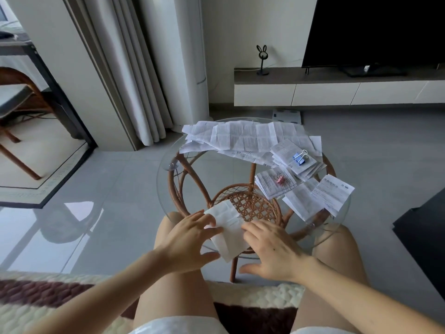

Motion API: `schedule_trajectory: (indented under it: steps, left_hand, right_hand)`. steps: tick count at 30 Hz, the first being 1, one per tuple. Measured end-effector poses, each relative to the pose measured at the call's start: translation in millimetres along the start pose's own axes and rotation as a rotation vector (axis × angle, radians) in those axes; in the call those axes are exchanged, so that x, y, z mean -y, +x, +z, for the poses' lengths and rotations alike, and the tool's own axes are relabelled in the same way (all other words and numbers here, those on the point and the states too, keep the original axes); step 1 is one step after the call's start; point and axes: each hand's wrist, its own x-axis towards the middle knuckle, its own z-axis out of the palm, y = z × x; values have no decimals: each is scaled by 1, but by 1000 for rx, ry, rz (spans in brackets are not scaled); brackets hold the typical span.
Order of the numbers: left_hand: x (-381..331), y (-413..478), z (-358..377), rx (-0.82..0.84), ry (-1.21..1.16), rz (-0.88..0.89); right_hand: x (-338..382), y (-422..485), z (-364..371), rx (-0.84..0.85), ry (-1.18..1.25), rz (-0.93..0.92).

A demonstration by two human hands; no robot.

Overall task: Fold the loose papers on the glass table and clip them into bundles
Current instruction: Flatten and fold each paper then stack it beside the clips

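The left hand [190, 239] and the right hand [269, 251] are both laid flat, with the fingers spread and nearly straight. Nothing is gripped. A folded white paper [228, 235] is pressed down between them. Its left side is touched by the left fingertips and its right side by the right fingertips.

The paper's long side runs away from the person, tilted a little to the left at the far end. Both hands are equally near, so the next fold can be made by either one. It is judged that the crease is being pressed flat now.

The paper lies at the near edge of the glass table [163, 165]. Its near corner seems to stick out a little past the rim, but the glass is clear, so this is hard to tell. The paper could slip off there if it is pushed toward the knees.

There is open glass just beyond the paper, with the woven base [250, 206] seen through it. To the right, two folded papers [320, 201] lie unclipped. Behind them are a bundle with a pink clip [279, 178] and a bundle with a blue clip [299, 157]. The loose papers [240, 138] are spread along the far side, well apart from the hands.
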Motion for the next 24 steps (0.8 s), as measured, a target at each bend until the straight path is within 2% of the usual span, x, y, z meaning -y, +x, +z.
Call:
schedule_trajectory:
  steps: [5,9,12,15,18,21,24]
  left_hand:
    - [1,-6,5,-20,121,74]
    - [-10,-11,16,-212,19,81]
    - [-8,-10,20,-335,-86,36]
    - [-9,-7,19,-382,-130,-147]
    - [-15,-3,18,-412,-149,-317]
    - [-17,2,16,-422,-225,-445]
    - [-18,5,17,-346,-299,-526]
  right_hand:
    - [12,3,2,-2,-18,-32]
    - [20,-2,7,-72,-2,-14]
    - [20,0,4,-103,109,21]
    - [10,7,0,-71,282,116]
    - [1,18,-6,-68,442,346]
    - [-2,30,-8,-54,468,493]
    - [1,39,-4,-44,487,590]
